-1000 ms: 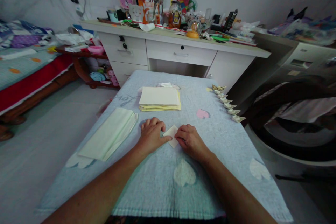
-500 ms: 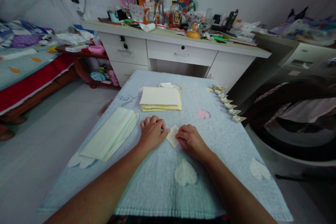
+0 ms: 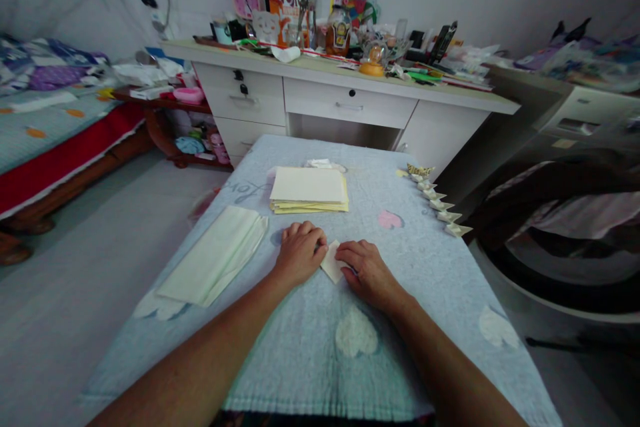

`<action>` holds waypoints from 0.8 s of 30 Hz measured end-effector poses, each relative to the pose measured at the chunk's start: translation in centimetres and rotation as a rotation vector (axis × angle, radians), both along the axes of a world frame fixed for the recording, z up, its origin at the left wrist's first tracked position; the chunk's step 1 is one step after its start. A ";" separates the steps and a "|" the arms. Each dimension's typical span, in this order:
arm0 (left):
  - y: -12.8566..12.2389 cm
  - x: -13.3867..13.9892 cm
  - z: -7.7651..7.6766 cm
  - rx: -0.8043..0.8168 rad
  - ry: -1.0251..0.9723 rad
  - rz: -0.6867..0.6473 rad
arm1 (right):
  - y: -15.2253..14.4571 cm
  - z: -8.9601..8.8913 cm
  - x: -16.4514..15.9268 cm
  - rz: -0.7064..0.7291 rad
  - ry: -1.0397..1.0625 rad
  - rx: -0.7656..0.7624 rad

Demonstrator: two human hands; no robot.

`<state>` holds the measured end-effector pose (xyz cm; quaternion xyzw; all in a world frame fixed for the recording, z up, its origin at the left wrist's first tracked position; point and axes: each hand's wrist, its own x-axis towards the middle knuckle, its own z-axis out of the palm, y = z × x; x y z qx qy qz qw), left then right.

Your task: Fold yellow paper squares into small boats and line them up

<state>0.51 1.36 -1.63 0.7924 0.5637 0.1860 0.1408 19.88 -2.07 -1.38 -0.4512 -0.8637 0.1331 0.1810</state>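
A small square of folded cream paper (image 3: 331, 267) lies flat on the cloth-covered table, one corner pointing towards me. My left hand (image 3: 301, 255) rests at its left side, fingers curled, with thumb and forefinger closed at the paper's edge. From the right, my right hand (image 3: 369, 272) has its fingertips over the right corner and its thumb beneath them, hiding that part. Beyond my hands sits a stack of cream and yellow paper sheets (image 3: 309, 187). Left of my left hand lies a folded pale green sheet (image 3: 213, 257).
Several folded paper boats (image 3: 445, 213) stand in a row along the table's right edge, a patterned one (image 3: 420, 171) at the far end. A cluttered white desk (image 3: 350, 97) is behind the table. On the right stands a washing machine (image 3: 580, 127); a bed (image 3: 60, 127) is at left.
My left hand has moved slightly right, its thumb drawing in against the forefinger at the paper's left edge. My right fingers have shifted a little over the right corner. The view has shifted slightly.
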 end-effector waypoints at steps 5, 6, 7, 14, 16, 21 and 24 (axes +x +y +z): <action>-0.7 -0.6 0.1 -0.014 -0.049 -0.129 | -0.1 0.5 -0.2 -0.014 -0.031 -0.024; -0.9 -0.6 0.1 -0.006 -0.041 -0.124 | -0.2 0.6 -0.2 -0.019 -0.041 -0.031; -1.0 -0.5 0.1 0.002 -0.029 -0.117 | -0.2 0.6 -0.3 -0.022 -0.051 -0.035; -1.1 -0.3 -0.1 0.012 -0.002 -0.115 | -0.4 0.2 -0.5 -0.071 -0.140 -0.024; -1.1 -0.4 -0.1 0.013 -0.012 -0.131 | -0.5 0.1 -0.4 -0.093 -0.156 -0.016; -1.1 -0.7 0.0 0.002 -0.054 -0.236 | -0.4 0.0 0.9 -0.140 -0.191 0.000; -1.0 -0.6 0.2 -0.007 -0.088 -0.326 | -0.3 -0.1 1.6 -0.174 -0.190 -0.003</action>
